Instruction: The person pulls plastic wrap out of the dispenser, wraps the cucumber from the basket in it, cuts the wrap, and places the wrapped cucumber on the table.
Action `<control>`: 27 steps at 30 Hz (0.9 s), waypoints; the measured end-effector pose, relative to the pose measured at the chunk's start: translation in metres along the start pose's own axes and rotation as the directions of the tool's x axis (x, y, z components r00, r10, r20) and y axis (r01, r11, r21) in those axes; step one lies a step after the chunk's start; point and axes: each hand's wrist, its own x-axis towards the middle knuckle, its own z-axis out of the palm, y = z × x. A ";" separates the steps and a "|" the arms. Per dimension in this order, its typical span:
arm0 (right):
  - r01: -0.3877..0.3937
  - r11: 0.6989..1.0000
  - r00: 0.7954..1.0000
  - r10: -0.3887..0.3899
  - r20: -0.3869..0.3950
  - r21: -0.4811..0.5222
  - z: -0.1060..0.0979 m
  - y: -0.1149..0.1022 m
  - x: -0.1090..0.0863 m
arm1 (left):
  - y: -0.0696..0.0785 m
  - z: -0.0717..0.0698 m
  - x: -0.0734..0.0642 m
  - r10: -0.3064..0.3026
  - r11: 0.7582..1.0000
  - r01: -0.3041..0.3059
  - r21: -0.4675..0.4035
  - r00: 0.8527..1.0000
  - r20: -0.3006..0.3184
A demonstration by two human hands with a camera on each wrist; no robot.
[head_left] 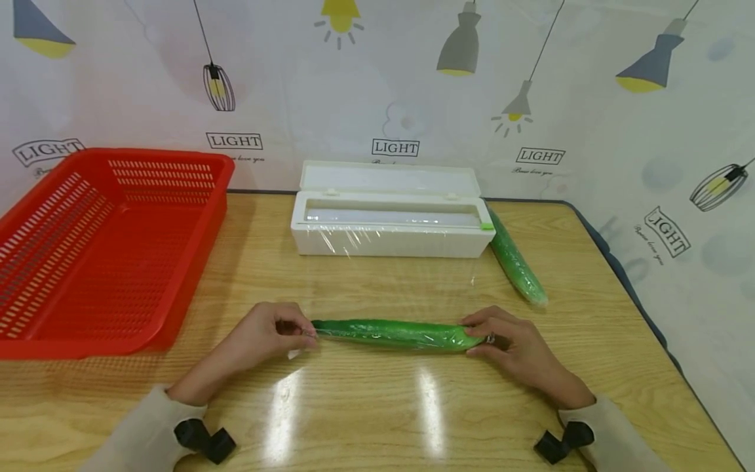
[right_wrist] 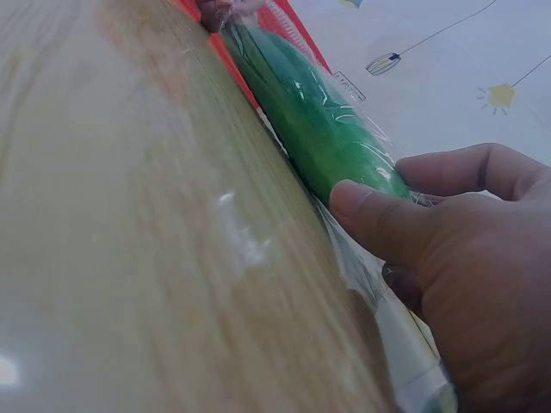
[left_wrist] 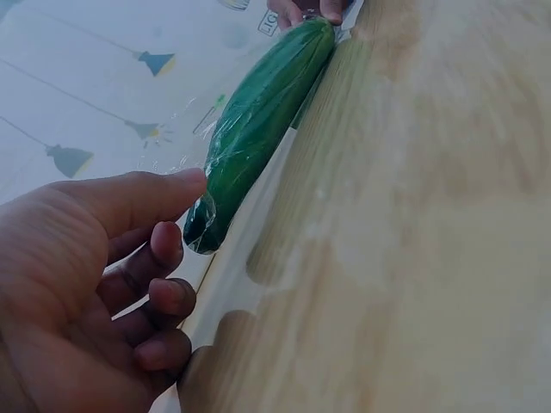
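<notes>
A green cucumber (head_left: 395, 334) with shiny plastic wrap around it lies crosswise between my two hands. At its dark left end my left hand (head_left: 268, 333) pinches the wrap, thumb against the fingers. Seen from the left wrist, the thumb (left_wrist: 185, 182) is right at the cucumber's tip and the other fingers curl below it. My right hand (head_left: 512, 344) holds the paler right end, and in the right wrist view the thumb (right_wrist: 366, 206) and index finger lie on either side of it. Clear film (head_left: 389, 282) runs from the cucumber back toward a white wrap dispenser (head_left: 389, 242).
The dispenser's lid (head_left: 389, 178) stands raised, showing the film roll inside. A second wrapped cucumber (head_left: 518, 262) lies at the dispenser's right end. To the left is a red plastic basket (head_left: 171, 308). A printed sheet with lamps (head_left: 354, 98) backs the wooden table (head_left: 366, 419).
</notes>
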 end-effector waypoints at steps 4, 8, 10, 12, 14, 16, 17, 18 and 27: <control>-0.003 1.000 1.000 0.003 0.003 -0.006 0.000 0.000 0.000 | -0.001 -0.002 -0.001 -0.021 1.000 0.022 0.013 1.000 -0.011; -0.009 1.000 1.000 0.009 0.009 -0.001 0.000 0.000 -0.001 | -0.002 -0.006 -0.002 -0.033 0.999 0.033 0.027 0.999 -0.020; -0.018 1.000 1.000 0.018 0.017 0.005 0.001 0.001 -0.001 | -0.002 -0.008 -0.003 -0.040 0.999 0.041 0.034 0.999 -0.015; -0.026 1.000 0.999 0.026 0.024 0.006 0.001 0.001 -0.001 | -0.004 -0.012 -0.004 -0.062 0.997 0.062 0.035 0.998 -0.017; -0.033 0.999 0.999 0.033 0.028 0.006 0.001 0.001 -0.001 | -0.005 -0.017 -0.005 -0.075 0.997 0.075 0.030 0.997 -0.009; -0.032 0.999 0.999 0.032 0.026 0.004 0.001 0.002 -0.001 | -0.006 -0.020 -0.005 -0.073 0.997 0.073 0.014 0.997 0.012; -0.029 1.000 0.999 0.029 0.023 0.002 0.001 0.002 -0.001 | -0.006 -0.021 -0.005 -0.066 0.998 0.066 0.004 0.997 0.029; -0.034 0.999 0.999 0.034 0.023 0.000 0.001 0.002 -0.001 | -0.006 -0.020 -0.004 -0.054 0.999 0.054 0.004 0.997 0.047; -0.026 1.000 1.000 0.026 0.013 -0.001 0.000 0.002 -0.003 | 0.005 0.005 -0.001 -0.046 0.993 0.047 0.105 0.999 -0.014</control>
